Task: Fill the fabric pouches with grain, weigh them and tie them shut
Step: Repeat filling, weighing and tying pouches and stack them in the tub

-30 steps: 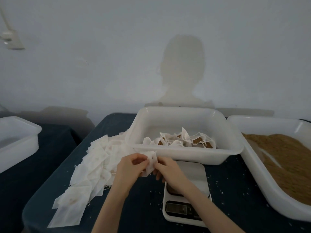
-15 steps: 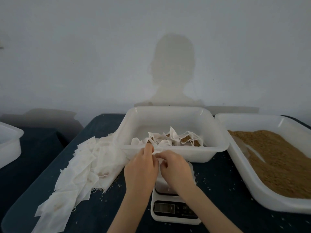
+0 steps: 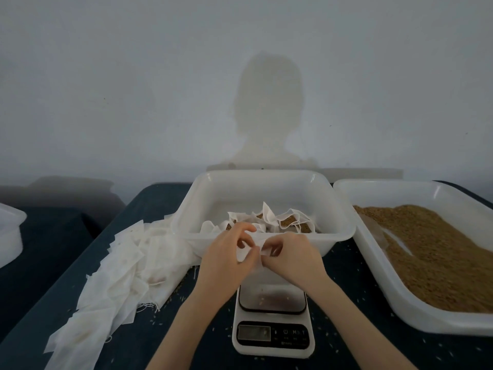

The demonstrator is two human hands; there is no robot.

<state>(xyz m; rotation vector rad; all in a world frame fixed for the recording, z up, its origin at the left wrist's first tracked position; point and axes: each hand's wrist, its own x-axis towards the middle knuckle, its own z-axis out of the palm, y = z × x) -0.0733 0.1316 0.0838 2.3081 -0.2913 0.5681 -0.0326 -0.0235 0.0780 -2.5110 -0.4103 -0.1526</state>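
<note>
Both hands meet over the near end of the tabletop (image 3: pixel 149 206), just in front of the middle tub (image 3: pixel 266 182). The left hand (image 3: pixel 226 260) and right hand (image 3: pixel 290 259) each pinch an edge of one small white pouch (image 3: pixel 246 253), fingers curled on the cloth; most of the pouch is hidden behind the fingers, so whether it holds grain cannot be told. Directly below the hands sits the scale (image 3: pixel 273 324), its platform partly covered by the wrists and its display too dim to read. Filled pouches (image 3: pixel 282 221) lie in the middle tub, only their tops showing above the rim. A heap of empty pouches (image 3: pixel 117 273) spreads along the left, its lower end cut off by the frame. The grain tray (image 3: pixel 400 303) on the right, heaped with brown grain (image 3: pixel 432 249), is cropped at the edge. Another tub (image 3: pixel 10 231) at far left is mostly out of view.
</note>
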